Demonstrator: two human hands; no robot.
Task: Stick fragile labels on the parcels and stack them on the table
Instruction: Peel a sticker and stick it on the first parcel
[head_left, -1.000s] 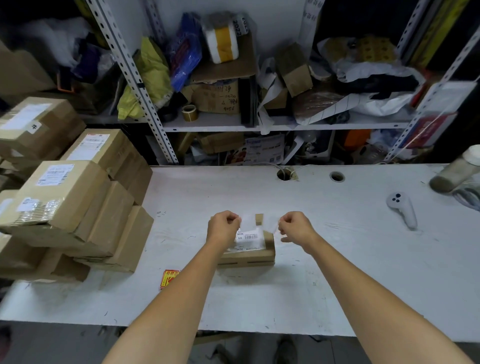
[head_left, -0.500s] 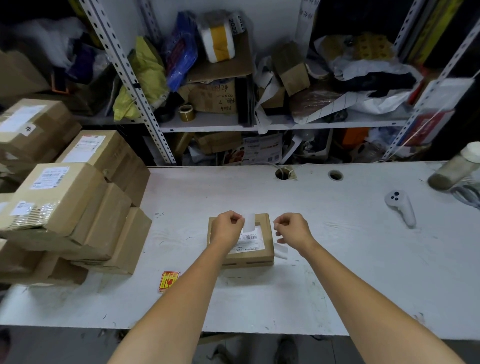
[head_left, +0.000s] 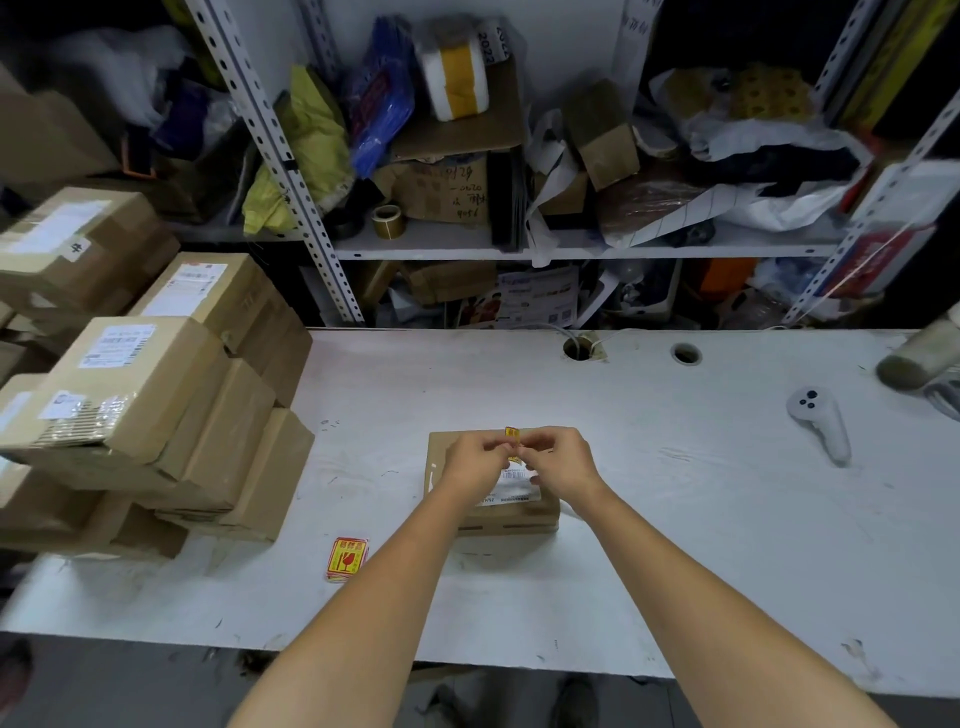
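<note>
A small flat cardboard parcel (head_left: 441, 457) with a white shipping label lies on the white table (head_left: 675, 519) in the middle. Above it my left hand (head_left: 475, 462) and my right hand (head_left: 563, 460) meet, and both pinch a small red-and-yellow fragile label (head_left: 512, 441) between their fingertips. The label stands upright over the parcel's far edge. A little stack of fragile labels (head_left: 347, 558) lies on the table to the left of my left forearm. A pile of bigger parcels (head_left: 156, 395) stands at the table's left end.
A white handheld controller (head_left: 821, 423) lies at the right. A bottle (head_left: 919, 353) sits at the far right edge. Two cable holes (head_left: 579, 348) pierce the table's back. Cluttered metal shelves (head_left: 467, 244) stand behind the table.
My hands were apart over the parcel, holding white backing paper. They have come together, and the fragile label now shows between my fingertips.
</note>
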